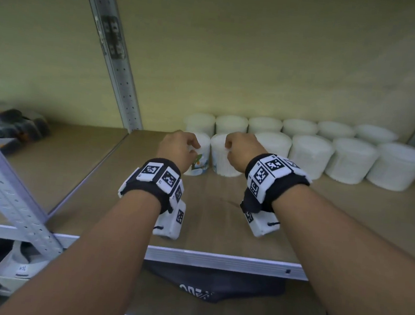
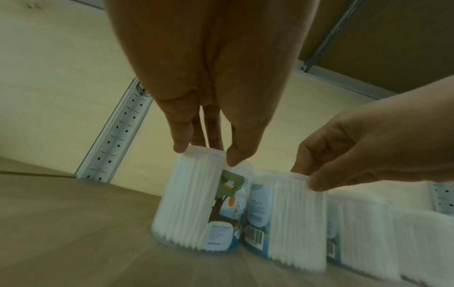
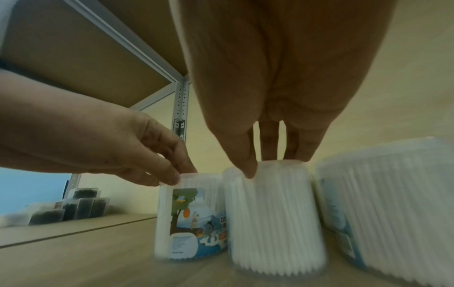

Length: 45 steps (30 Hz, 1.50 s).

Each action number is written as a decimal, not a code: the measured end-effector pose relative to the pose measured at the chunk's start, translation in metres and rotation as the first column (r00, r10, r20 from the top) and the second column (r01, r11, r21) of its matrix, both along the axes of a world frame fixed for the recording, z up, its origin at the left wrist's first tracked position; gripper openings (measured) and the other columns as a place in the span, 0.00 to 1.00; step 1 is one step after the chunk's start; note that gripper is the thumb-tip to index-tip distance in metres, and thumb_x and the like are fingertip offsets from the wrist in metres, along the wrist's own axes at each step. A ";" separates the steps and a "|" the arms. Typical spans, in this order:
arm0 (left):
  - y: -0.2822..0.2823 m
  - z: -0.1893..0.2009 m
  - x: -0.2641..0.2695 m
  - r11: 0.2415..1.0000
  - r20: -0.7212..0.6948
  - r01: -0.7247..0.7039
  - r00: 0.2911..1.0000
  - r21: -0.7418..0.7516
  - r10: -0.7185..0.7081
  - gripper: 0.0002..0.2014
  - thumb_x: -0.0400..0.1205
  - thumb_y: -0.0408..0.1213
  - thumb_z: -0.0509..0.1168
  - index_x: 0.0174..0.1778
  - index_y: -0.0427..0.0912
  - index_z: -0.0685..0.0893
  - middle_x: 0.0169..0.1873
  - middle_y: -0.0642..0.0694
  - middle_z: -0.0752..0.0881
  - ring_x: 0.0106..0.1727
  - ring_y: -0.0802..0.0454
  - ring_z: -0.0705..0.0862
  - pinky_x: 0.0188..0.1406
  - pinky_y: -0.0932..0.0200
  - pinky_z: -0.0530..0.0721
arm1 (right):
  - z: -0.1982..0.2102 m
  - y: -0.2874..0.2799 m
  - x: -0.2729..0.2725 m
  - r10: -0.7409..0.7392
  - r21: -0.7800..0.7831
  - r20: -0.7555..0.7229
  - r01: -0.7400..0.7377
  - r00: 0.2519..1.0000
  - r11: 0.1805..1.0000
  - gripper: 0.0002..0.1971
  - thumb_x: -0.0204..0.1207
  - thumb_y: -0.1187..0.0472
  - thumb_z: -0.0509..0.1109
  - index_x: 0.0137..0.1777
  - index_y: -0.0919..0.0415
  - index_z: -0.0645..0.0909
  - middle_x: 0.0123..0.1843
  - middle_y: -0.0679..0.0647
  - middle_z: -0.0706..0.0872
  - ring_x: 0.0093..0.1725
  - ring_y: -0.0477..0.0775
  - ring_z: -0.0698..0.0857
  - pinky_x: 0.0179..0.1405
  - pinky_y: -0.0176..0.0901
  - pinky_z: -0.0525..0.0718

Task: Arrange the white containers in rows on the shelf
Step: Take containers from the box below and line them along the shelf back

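Note:
Two rows of white containers [image 1: 310, 151] stand at the back of the wooden shelf [image 1: 221, 221]. My left hand [image 1: 177, 147] pinches the top rim of the leftmost front container [image 1: 201, 156], the one with a tree label [image 2: 196, 200] [image 3: 189, 219]. Fingers and thumb of my left hand [image 2: 203, 151] curl over its lid. My right hand [image 1: 239, 150] grips the top of the container beside it [image 1: 222, 158] [image 3: 272, 219] [image 2: 290, 219]. Thumb and fingers of my right hand [image 3: 272, 163] hold its rim. Both containers stand on the shelf, touching each other.
A grey metal upright [image 1: 115, 56] stands left of the containers. Dark packets [image 1: 11, 125] lie on the neighbouring shelf to the left. The shelf's metal front edge [image 1: 217, 258] runs below my wrists. Bare board lies in front of the rows. A dark cloth [image 1: 215, 283] lies on the lower shelf.

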<state>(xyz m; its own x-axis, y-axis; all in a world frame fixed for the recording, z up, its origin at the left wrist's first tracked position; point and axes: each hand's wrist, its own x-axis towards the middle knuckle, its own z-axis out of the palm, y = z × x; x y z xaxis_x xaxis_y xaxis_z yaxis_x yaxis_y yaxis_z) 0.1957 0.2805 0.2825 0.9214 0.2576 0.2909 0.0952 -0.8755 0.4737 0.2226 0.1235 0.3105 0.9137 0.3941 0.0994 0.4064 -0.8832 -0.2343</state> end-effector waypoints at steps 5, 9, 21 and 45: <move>0.003 -0.004 0.010 1.000 0.006 0.008 1.000 -0.018 -0.008 0.09 0.77 0.31 0.65 0.50 0.43 0.89 0.55 0.41 0.87 0.54 0.42 0.85 0.44 0.63 0.73 | 0.000 0.005 0.007 -0.003 -0.036 -0.002 0.003 1.000 0.999 0.18 0.79 0.74 0.58 0.67 0.69 0.78 0.67 0.66 0.81 0.67 0.64 0.80 0.65 0.48 0.78; 0.002 -0.005 0.013 0.999 0.020 0.012 1.000 -0.038 -0.011 0.09 0.77 0.30 0.65 0.50 0.41 0.88 0.56 0.39 0.85 0.56 0.41 0.84 0.45 0.63 0.73 | -0.001 0.006 0.014 0.005 -0.043 0.010 -0.004 1.000 0.999 0.17 0.80 0.73 0.58 0.66 0.69 0.79 0.66 0.65 0.82 0.66 0.63 0.81 0.64 0.48 0.78; 0.006 -0.003 0.015 0.998 -0.004 0.061 0.998 0.032 -0.061 0.10 0.79 0.30 0.64 0.53 0.41 0.86 0.58 0.38 0.82 0.57 0.40 0.82 0.50 0.58 0.77 | -0.011 0.003 0.018 0.036 -0.028 0.052 -0.035 0.998 0.999 0.18 0.80 0.72 0.57 0.68 0.69 0.75 0.66 0.65 0.81 0.66 0.64 0.78 0.65 0.47 0.74; -0.159 0.067 0.045 0.942 -0.030 0.335 0.942 0.015 -0.335 0.21 0.79 0.45 0.66 0.68 0.44 0.77 0.66 0.47 0.80 0.65 0.47 0.80 0.66 0.48 0.79 | 0.037 -0.200 0.034 -0.285 0.171 -0.039 0.288 0.958 0.942 0.22 0.78 0.58 0.64 0.73 0.57 0.73 0.71 0.59 0.78 0.74 0.61 0.70 0.72 0.54 0.75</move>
